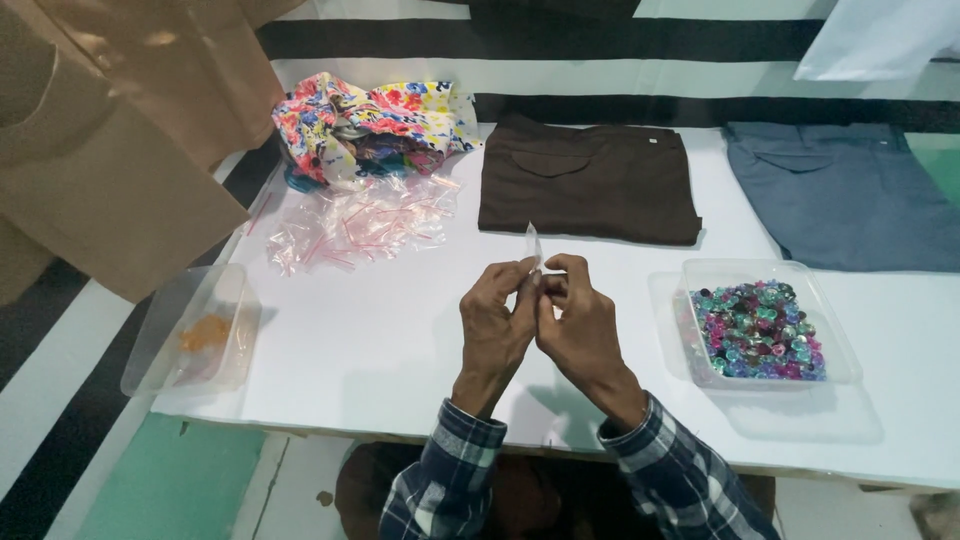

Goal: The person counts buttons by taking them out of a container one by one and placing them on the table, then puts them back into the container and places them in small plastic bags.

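Together left hand point(497, 318) and right hand point(578, 320) pinch small clear plastic bag point(533, 245) — glossy beads in tray point(840, 340) nearby.

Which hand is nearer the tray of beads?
Right. The right hand sits just left of the bead tray, apart from it. The left hand is farther left, both pinching a small clear bag.

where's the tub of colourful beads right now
In the head view, the clear tub of beads sits on the white table beside the right hand, below the grey trousers.
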